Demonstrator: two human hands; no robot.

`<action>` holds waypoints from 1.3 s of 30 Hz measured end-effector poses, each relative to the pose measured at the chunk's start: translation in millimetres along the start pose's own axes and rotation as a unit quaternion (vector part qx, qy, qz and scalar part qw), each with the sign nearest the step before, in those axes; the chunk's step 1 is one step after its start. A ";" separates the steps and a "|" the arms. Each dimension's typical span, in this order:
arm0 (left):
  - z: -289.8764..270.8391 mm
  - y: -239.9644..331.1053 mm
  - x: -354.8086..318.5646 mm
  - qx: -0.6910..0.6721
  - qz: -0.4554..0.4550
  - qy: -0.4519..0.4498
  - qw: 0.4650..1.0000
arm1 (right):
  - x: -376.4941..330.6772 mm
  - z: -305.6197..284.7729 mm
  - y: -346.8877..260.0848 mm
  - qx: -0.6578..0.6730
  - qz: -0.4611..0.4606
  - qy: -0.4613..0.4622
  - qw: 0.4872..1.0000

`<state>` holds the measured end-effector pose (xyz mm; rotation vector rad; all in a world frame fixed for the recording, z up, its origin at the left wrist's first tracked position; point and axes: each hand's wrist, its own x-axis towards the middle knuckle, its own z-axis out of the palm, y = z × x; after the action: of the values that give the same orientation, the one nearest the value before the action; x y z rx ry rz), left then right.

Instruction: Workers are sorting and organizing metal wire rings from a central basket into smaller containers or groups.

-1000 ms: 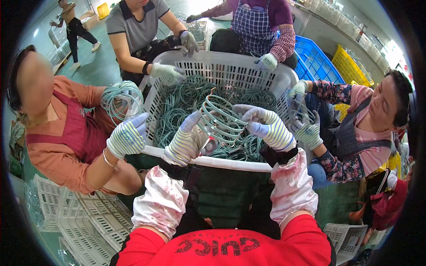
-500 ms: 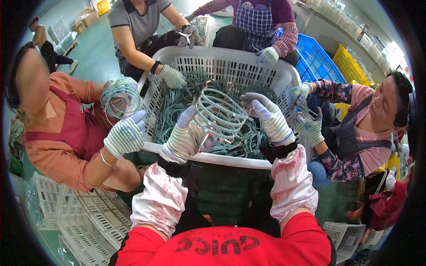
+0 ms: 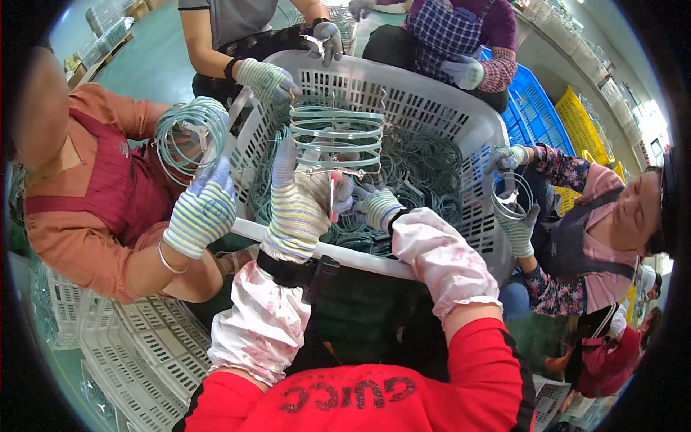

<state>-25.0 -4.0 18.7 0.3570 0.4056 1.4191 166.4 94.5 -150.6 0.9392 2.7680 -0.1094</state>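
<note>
My left hand (image 3: 296, 212), in a striped knit glove, is closed on a set of stacked green-grey wire rings (image 3: 337, 137). Thin metal side wires with hooked ends join the rings, which stand above the crate. Beside the left palm shows a narrow red-and-silver piece (image 3: 333, 196); its kind is unclear. My right hand (image 3: 376, 207), gloved too, is just below the rings near the left fingers. Its fingers are bent together, and whatever they hold is hidden. Beneath both hands, a white perforated crate (image 3: 479, 115) holds many tangled green wire rings (image 3: 428, 173).
Several gloved co-workers sit around the crate. On the left, a person's hand (image 3: 201, 209) is beside a bundle of rings (image 3: 188, 137); on the right, another handles a ring (image 3: 512, 196). White crates (image 3: 144, 353) lie lower left; blue (image 3: 533, 108) and yellow crates (image 3: 586, 126) stand behind.
The ring set has turned more upright and shifted slightly left and up. My right hand has left its right side and moved down-left toward my left hand. The view has shifted a little.
</note>
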 end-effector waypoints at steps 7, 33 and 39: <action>17.9 -8.8 11.1 -0.026 -0.021 0.003 0.999 | 42.6 130.2 60.6 -0.206 -0.007 0.219 0.954; 36.9 -30.3 -31.2 0.339 0.066 -0.156 0.926 | -164.7 -155.4 1.3 0.787 -0.185 0.358 0.467; 35.7 -34.8 -30.9 0.415 0.058 -0.150 0.896 | -160.5 -150.6 5.3 0.779 -0.200 0.330 0.495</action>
<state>19.1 -38.8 35.5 1.2966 0.7355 1.2138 266.6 24.5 32.6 0.3267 2.6320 -3.2805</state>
